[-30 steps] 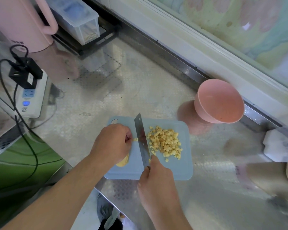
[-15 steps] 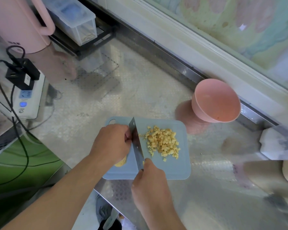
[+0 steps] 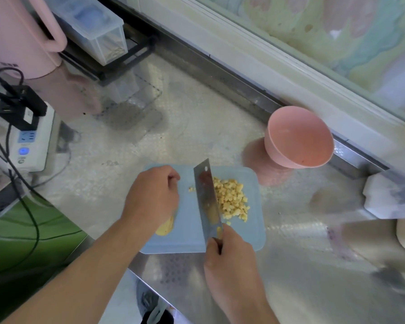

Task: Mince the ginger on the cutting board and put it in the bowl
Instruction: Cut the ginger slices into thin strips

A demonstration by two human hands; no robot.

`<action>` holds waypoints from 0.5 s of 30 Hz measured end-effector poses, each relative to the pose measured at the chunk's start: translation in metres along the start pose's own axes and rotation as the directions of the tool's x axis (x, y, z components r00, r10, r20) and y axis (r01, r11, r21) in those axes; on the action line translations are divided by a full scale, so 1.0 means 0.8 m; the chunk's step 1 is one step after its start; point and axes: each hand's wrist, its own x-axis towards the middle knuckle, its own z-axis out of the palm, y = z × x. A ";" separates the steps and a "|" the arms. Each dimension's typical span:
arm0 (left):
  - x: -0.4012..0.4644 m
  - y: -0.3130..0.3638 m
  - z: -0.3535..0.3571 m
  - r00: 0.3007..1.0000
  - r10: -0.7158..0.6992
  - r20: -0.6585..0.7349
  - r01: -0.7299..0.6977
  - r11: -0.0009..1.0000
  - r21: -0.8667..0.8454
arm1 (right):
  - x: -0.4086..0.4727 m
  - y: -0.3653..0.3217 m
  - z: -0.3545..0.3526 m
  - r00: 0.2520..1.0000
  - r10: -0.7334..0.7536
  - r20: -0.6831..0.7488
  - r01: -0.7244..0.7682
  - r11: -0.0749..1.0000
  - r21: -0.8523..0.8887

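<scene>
a kitchen: a steel counter (image 3: 220, 118) along a window, with a cutting board (image 3: 189, 239), cleaver (image 3: 205, 195), pink bowl (image 3: 299, 139), pink kettle (image 3: 21, 36) and power strip (image 3: 31, 146).

Steel counter (image 3: 290, 265) bears cutting board (image 3: 189, 239), bowl (image 3: 299, 139).

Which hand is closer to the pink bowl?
Right. The right hand grips the knife at the board's near edge, below the pink bowl; the left hand sits farther left.

The left hand (image 3: 153, 197) covers most of the ginger piece (image 3: 166, 228); only its yellow end shows below the curled fingers (image 3: 173, 177). The knife (image 3: 207, 202) handle is hidden inside the right hand (image 3: 229, 256). A pink jug (image 3: 21, 36) is cut off at the picture's top-left edge.
</scene>
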 end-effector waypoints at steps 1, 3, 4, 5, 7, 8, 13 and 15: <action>0.000 -0.004 -0.004 1.000 -0.020 -0.015 0.020 1.000 -0.005 | 0.002 -0.001 0.007 0.999 -0.001 0.035 0.000 1.000 0.006; 0.000 -0.010 -0.008 0.999 -0.049 -0.024 0.048 0.999 -0.020 | 0.008 -0.003 0.018 0.997 0.017 0.080 -0.017 1.000 0.009; -0.002 -0.013 -0.008 0.998 -0.054 -0.019 0.054 0.998 -0.020 | 0.011 -0.002 0.021 0.995 0.036 0.092 -0.037 0.999 0.014; -0.003 -0.015 -0.007 0.999 -0.054 -0.005 0.054 0.998 -0.015 | 0.013 0.000 0.021 0.993 0.058 0.098 -0.061 0.998 0.023; -0.008 -0.018 -0.004 0.999 -0.036 0.030 0.036 0.999 -0.008 | 0.014 0.008 0.014 0.992 0.089 0.084 -0.091 0.996 0.023; -0.009 -0.019 -0.002 0.999 -0.024 0.046 0.025 1.000 -0.011 | 0.014 0.013 0.008 0.993 0.097 0.063 -0.098 0.995 0.013; -0.016 -0.010 0.009 0.995 0.013 0.098 -0.009 0.999 -0.045 | 0.003 0.023 -0.023 0.999 0.043 -0.002 -0.043 0.998 -0.046; -0.015 -0.004 0.012 0.997 0.000 0.083 0.005 0.998 -0.065 | -0.002 0.020 -0.030 0.999 -0.006 -0.042 0.002 0.996 -0.085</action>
